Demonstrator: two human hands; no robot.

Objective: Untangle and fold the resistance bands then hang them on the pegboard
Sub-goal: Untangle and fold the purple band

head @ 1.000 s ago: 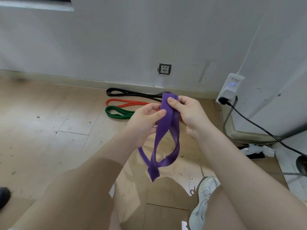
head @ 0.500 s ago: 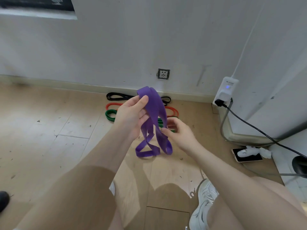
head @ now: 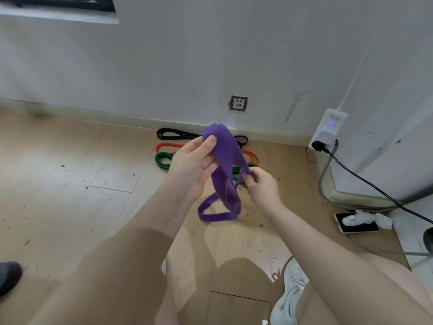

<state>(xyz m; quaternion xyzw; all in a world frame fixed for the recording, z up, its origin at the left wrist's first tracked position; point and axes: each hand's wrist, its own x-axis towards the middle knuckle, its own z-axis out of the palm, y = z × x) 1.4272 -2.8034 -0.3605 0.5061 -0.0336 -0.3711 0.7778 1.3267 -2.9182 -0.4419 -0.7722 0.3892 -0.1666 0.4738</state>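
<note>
A wide purple resistance band (head: 226,156) hangs in loops in front of me above the wooden floor. My left hand (head: 193,165) holds its folded top, thumb over the band. Lower and to the right, my right hand (head: 261,184) pinches a strand of the same band. The bottom loop dangles near the floor. Behind the hands, a black band (head: 174,134), a red band (head: 167,146) and a green band (head: 162,159) lie side by side on the floor by the baseboard, partly hidden by my hands.
A wall socket (head: 238,103) sits above the baseboard. A white plug adapter (head: 329,127) with a black cable (head: 375,186) is at the right corner. A phone (head: 356,222) with crumpled tissue lies on the floor. My white shoe (head: 289,292) is below; a dark shoe (head: 9,275) at far left.
My right hand let go of the band's top and dropped lower right, where it now pinches a strand. My left hand kept the folded top raised.
</note>
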